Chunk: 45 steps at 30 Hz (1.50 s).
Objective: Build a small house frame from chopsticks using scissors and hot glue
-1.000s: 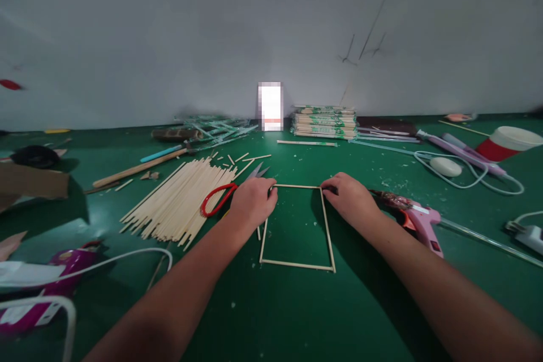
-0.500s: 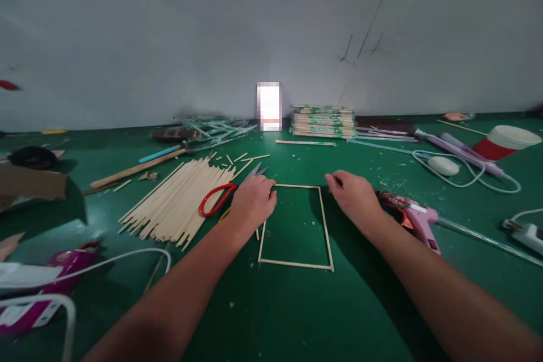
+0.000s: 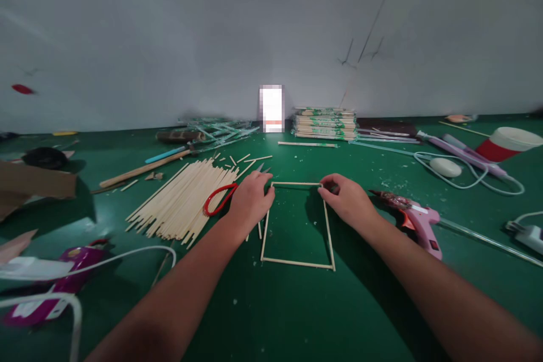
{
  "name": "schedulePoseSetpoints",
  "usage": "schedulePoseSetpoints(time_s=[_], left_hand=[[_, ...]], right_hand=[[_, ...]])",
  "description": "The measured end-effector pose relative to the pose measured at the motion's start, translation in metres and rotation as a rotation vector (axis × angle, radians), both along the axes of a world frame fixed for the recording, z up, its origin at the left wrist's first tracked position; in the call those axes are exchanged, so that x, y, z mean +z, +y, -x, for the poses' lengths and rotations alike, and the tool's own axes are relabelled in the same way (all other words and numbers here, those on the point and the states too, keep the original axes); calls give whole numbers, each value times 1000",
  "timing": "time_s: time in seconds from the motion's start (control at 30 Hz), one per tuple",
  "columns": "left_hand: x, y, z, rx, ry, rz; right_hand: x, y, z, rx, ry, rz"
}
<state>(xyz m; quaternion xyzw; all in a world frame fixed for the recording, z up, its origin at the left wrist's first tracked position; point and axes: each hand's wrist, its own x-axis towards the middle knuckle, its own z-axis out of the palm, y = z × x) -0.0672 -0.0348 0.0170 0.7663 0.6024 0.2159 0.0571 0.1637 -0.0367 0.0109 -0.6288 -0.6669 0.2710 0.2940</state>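
Note:
A four-sided frame of thin wooden sticks (image 3: 298,263) lies in front of me on the green table. My left hand (image 3: 253,199) is closed at its far left corner, thumb and fingers pinching the stick there. At the far right corner, my right hand (image 3: 348,201) pinches the frame between thumb and fingertips. Whether the far side is lifted off the table, I cannot tell. Scissors with a red handle (image 3: 206,207) lie partly hidden behind my left hand. Left of them spreads a pile of loose wooden sticks (image 3: 176,203).
A pink glue gun (image 3: 424,226) lies right of my right hand, a purple glue gun (image 3: 76,271) with a white cord at the near left. Packed chopsticks (image 3: 324,124) are stacked by the wall. A red and white cup (image 3: 503,144) stands at the far right.
My right hand has moved left onto the frame's far right corner, where it was apart before. The left hand stays at the far left corner. The view has shifted slightly.

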Motion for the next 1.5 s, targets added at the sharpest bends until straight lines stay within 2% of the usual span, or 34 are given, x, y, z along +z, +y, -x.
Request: schedulePoseSetpoints(time_s=[0.17,0.27,0.4,0.53,0.63,0.73,0.8,0.83,0.87,0.93,1.0,1.07,1.3,1.5], left_hand=[[10,-4,3,43,-73,99],[13,-7,3,47,-152,169],[13,-7,3,36,-313,242],[11,-6,4,24,-330,244],[11,-6,4,3,-303,234],[9,-6,4,-14,-237,209],[7,-6,4,-34,-178,189],[6,-6,5,-47,-152,176],[4,-5,5,-60,-125,159],[2,-5,5,-84,-76,118],[1,-5,5,-99,-38,90],[0,-5,5,-101,-18,78],[-1,-4,5,-106,-8,55],[-3,-4,6,-105,5,49]], right_hand=[[-5,4,3,-21,398,123],[-3,2,5,-51,552,145],[1,-2,7,-86,642,149],[-2,-1,6,-97,619,150],[-3,-1,3,-109,538,124],[9,-6,-2,-101,319,-35],[25,-12,-4,21,41,-192],[34,-16,-5,130,-59,-194],[43,-20,-4,249,-114,-143],[57,-31,-2,479,-217,67],[63,-43,3,616,-333,242],[62,-55,9,663,-464,297],[54,-76,15,739,-747,194],[43,-81,4,840,-755,-43]])
